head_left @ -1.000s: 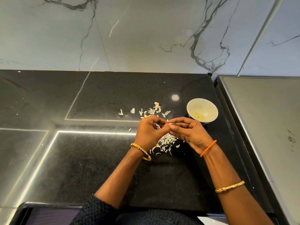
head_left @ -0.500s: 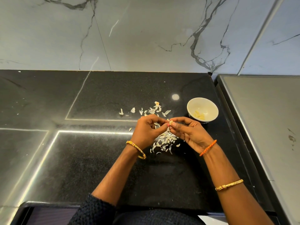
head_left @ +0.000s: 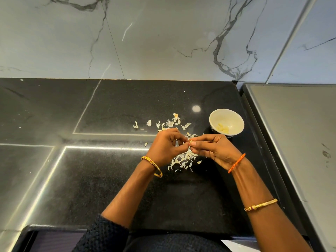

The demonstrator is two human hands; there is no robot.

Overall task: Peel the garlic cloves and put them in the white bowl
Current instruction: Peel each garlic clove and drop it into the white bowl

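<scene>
The left hand (head_left: 166, 146) and the right hand (head_left: 212, 149) meet above the worktop (head_left: 109, 179), both pinching one garlic clove (head_left: 192, 142) between their fingertips. The white bowl (head_left: 226, 122) stands near the worktop's right edge, with peeled cloves (head_left: 222, 128) inside.

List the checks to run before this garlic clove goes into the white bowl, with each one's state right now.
1. Garlic clove held: ok, pinched between the fingertips of left hand and right hand.
2. Clove fully peeled: cannot tell, the fingers hide most of it.
3. White bowl upright and open: ok, peeled cloves lie inside with room left.
4. Path to bowl: ok, it stands just beyond the right hand with nothing between.
5. Peels kept out of the bowl: ok, they lie on the black counter under and behind the hands.
</scene>
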